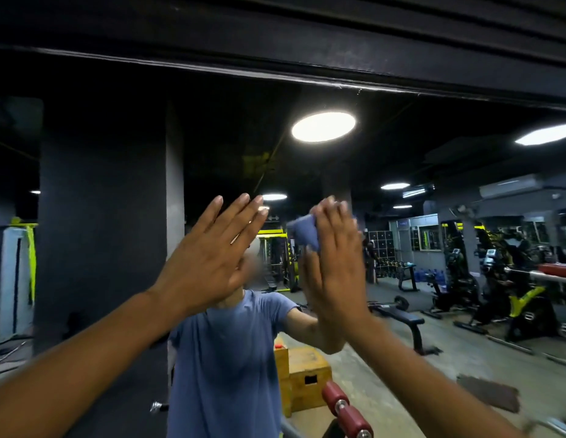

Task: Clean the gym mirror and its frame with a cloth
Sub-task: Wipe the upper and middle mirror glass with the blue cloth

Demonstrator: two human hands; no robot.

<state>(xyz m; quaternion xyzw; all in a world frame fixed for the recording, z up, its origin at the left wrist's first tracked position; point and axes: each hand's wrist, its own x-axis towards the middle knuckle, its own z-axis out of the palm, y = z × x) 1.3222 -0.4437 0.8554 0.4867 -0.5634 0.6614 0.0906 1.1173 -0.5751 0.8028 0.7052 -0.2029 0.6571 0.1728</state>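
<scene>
Cloth [303,233] under flat right hand [335,263] on mirror [101,216]

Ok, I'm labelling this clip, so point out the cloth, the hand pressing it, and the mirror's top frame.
cloth [303,232], head view, on the blue fabric showing left of the fingers.
right hand [335,263], head view, on the back of the hand.
mirror frame [275,63], head view, on the dark top bar.

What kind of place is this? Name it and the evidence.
A gym, seen in a large wall mirror: a weight bench, exercise machines and a wooden plyo box show in the reflection. The right hand presses a blue cloth to the glass.
</scene>
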